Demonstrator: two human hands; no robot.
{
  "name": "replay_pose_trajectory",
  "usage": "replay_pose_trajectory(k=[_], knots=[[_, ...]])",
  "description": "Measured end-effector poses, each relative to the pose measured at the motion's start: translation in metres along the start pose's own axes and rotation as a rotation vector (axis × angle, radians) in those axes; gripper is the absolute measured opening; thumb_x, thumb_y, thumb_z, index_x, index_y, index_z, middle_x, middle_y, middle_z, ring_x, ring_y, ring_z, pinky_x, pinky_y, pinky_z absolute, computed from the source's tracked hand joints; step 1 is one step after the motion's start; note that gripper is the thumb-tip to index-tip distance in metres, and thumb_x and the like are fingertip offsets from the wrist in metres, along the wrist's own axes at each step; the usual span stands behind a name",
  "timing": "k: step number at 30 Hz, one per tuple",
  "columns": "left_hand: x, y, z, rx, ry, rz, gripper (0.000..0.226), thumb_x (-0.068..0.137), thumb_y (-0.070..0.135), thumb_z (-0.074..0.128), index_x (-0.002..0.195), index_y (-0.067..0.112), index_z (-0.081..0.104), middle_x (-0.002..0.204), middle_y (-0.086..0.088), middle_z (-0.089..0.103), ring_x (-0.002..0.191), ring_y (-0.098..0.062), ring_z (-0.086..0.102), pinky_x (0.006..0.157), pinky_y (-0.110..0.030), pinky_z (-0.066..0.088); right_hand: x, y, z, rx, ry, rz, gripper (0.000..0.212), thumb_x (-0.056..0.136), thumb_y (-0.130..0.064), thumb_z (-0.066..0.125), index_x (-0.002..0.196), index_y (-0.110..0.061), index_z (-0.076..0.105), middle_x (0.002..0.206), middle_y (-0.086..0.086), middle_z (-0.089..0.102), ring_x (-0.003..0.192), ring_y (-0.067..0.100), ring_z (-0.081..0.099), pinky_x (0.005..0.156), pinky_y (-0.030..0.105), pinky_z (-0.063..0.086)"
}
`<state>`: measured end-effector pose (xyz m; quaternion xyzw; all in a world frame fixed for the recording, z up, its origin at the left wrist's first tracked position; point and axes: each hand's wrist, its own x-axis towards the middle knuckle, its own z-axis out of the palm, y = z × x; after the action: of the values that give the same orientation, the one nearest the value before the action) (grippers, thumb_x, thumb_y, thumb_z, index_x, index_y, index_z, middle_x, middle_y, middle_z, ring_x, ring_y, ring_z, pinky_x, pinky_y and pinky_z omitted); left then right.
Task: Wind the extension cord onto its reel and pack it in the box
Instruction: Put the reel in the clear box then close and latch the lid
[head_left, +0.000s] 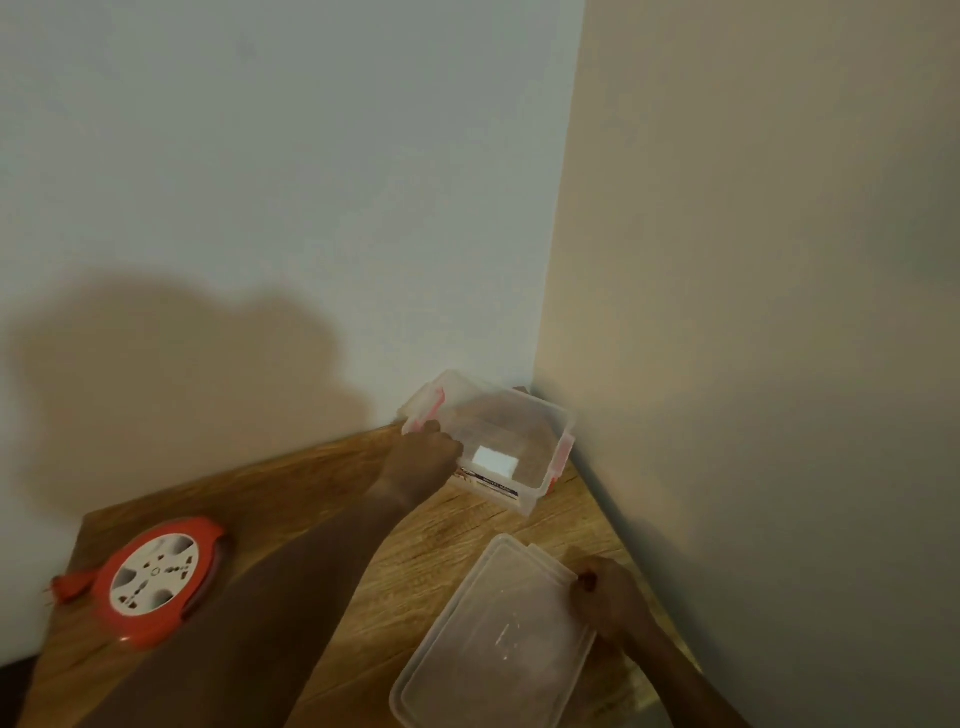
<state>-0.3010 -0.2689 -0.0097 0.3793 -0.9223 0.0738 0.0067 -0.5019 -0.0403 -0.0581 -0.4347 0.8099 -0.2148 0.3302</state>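
Reel (156, 582) lies flat at the worktop's (322, 499) left edge, well apart from the box (519, 441) in the far right corner. Left hand (426, 460) grips the box's near-left wall and is nearer the reel; right hand (605, 584) pinches the lid (493, 639).

Vantage: one head-worn view, set above the near edge of the wooden table (291, 478).
Facing: forward and down, toward the far right corner where two walls (291, 171) meet.
Nearness: close; both forearms run in from the near edge.
Lens: wide, edges bowed, picture probably motion-blurred.
Shared ground: none, a single view.
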Motion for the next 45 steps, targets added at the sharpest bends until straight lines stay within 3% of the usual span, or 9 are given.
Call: replay_pose_trajectory(k=[6,14,18,21,25,30,36,41,45], knots=[[-0.019,-0.016,-0.005,0.112,0.004,0.076,0.025,0.103,0.026,0.060,0.111,0.009,0.076,0.107,-0.011,0.079,0.099,-0.026,0.065,0.075,-0.039,0.058,0.002,-0.029,0.014,0.207,-0.022,-0.035,0.020,0.096,-0.013,0.053,0.086,-0.023,0.067,0.086,-0.006,0.068,0.078,0.008,0.064,0.062,0.018,0.047],[-0.068,-0.051,-0.014,0.010,0.006,-0.041,0.031,0.105,0.032,0.056,0.119,0.012,0.076,0.113,-0.008,0.078,0.100,-0.022,0.068,0.085,-0.036,0.060,-0.011,-0.063,0.036,0.474,-0.095,0.083,0.020,0.093,-0.006,0.052,0.090,-0.013,0.071,0.087,0.005,0.073,0.078,0.021,0.070,0.055,0.025,0.054],[-0.102,-0.064,-0.017,0.013,0.026,-0.051,0.030,0.105,0.028,0.058,0.119,0.008,0.076,0.111,-0.010,0.079,0.096,-0.023,0.070,0.084,-0.034,0.060,-0.031,-0.067,0.053,0.554,-0.146,0.187,0.024,0.085,-0.001,0.050,0.086,-0.006,0.073,0.082,0.009,0.074,0.078,0.030,0.071,0.059,0.038,0.061],[-0.127,-0.069,-0.016,0.040,-0.009,-0.030,0.029,0.105,0.024,0.055,0.112,0.006,0.077,0.104,-0.013,0.079,0.093,-0.026,0.068,0.085,-0.040,0.059,-0.050,-0.061,0.068,0.584,-0.155,0.216,0.024,0.086,0.001,0.049,0.083,-0.002,0.072,0.072,0.011,0.073,0.063,0.026,0.069,0.049,0.030,0.054],[-0.157,-0.074,-0.013,0.090,0.003,0.018,0.018,0.094,0.020,0.071,0.089,0.007,0.082,0.082,-0.011,0.081,0.074,-0.026,0.070,0.068,-0.032,0.057,-0.068,-0.061,0.081,0.653,-0.186,0.229,0.025,0.089,0.003,0.048,0.086,-0.004,0.072,0.072,0.012,0.074,0.055,0.022,0.069,0.045,0.027,0.051],[-0.174,-0.070,-0.003,0.096,-0.032,-0.036,0.027,0.104,0.022,0.059,0.118,0.008,0.077,0.112,-0.011,0.080,0.098,-0.026,0.070,0.090,-0.036,0.058,-0.079,-0.063,0.087,0.643,-0.200,0.210,0.027,0.091,0.002,0.048,0.087,-0.006,0.074,0.073,0.012,0.075,0.053,0.019,0.069,0.043,0.025,0.050],[-0.181,-0.064,-0.003,0.112,-0.090,-0.071,0.030,0.107,0.023,0.055,0.127,0.008,0.071,0.124,-0.011,0.075,0.111,-0.027,0.064,0.093,-0.042,0.058,-0.083,-0.070,0.100,0.590,-0.181,0.199,0.032,0.088,0.002,0.047,0.083,-0.013,0.075,0.076,0.006,0.076,0.066,0.023,0.073,0.053,0.030,0.056],[-0.186,-0.068,-0.004,-0.014,-0.031,-0.190,0.041,0.102,0.033,0.063,0.138,0.013,0.063,0.137,-0.008,0.067,0.123,-0.026,0.058,0.099,-0.038,0.056,-0.083,-0.079,0.111,0.543,-0.151,0.200,0.033,0.088,0.002,0.049,0.084,-0.018,0.075,0.072,-0.003,0.075,0.070,0.022,0.073,0.051,0.029,0.056],[-0.197,-0.078,-0.001,-0.027,-0.021,-0.302,0.040,0.099,0.032,0.067,0.135,0.016,0.066,0.130,-0.008,0.065,0.118,-0.025,0.061,0.091,-0.039,0.061,-0.084,-0.081,0.115,0.482,-0.099,0.184,0.033,0.088,0.001,0.048,0.080,-0.022,0.071,0.072,-0.003,0.073,0.071,0.019,0.070,0.044,0.025,0.053]])
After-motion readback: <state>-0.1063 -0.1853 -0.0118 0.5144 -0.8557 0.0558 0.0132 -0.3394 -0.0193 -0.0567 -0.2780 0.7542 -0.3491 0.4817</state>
